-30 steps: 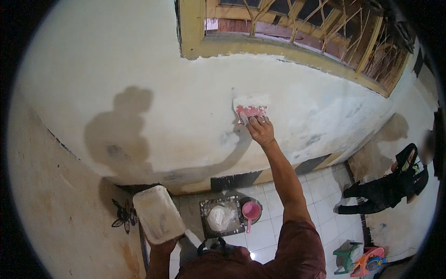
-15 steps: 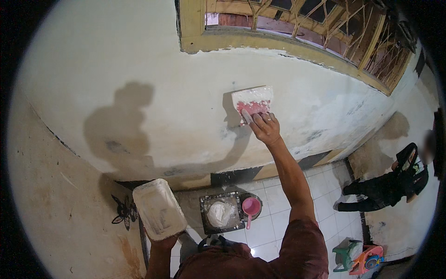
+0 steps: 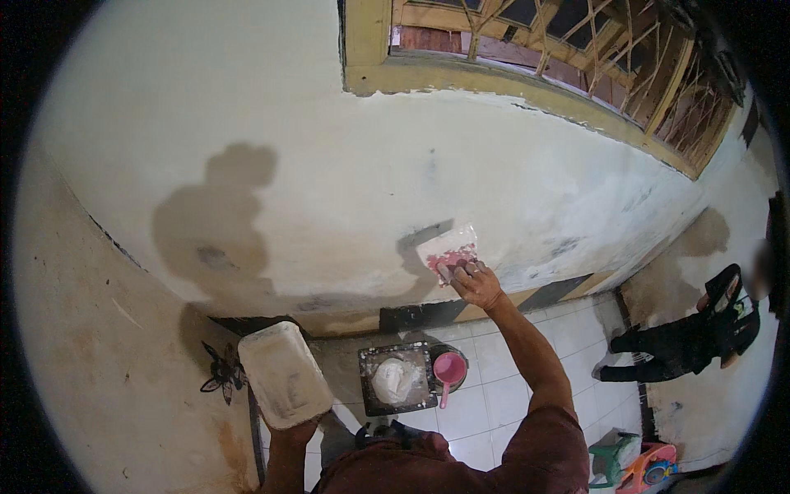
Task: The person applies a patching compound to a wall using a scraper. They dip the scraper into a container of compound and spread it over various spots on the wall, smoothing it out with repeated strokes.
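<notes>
A pink putty scraper (image 3: 451, 249), its blade smeared with white putty, lies against the lower part of the pale wall (image 3: 346, 189). My right hand (image 3: 475, 284) grips it with fingers spread along its back. At the lower left, my left hand (image 3: 294, 430) holds up a shallow cream tray (image 3: 285, 375) coated with dried residue; most of those fingers are hidden beneath it. Between my arms on the floor stands a dark square container (image 3: 398, 412) bearing a mound of white putty (image 3: 393, 380).
Beside the dark container, a pink dipper (image 3: 449, 369) rests on a dark bucket (image 3: 462, 380). A yellow-framed window with a grille (image 3: 527, 90) is above. At the right stands a person in dark clothes (image 3: 691, 333), near a green stool (image 3: 607, 461) and an orange plastic thing (image 3: 647, 469).
My right hand has moved the scraper down the wall. The left hand and tray hold nearly the same place, while the whole view has shifted slightly.
</notes>
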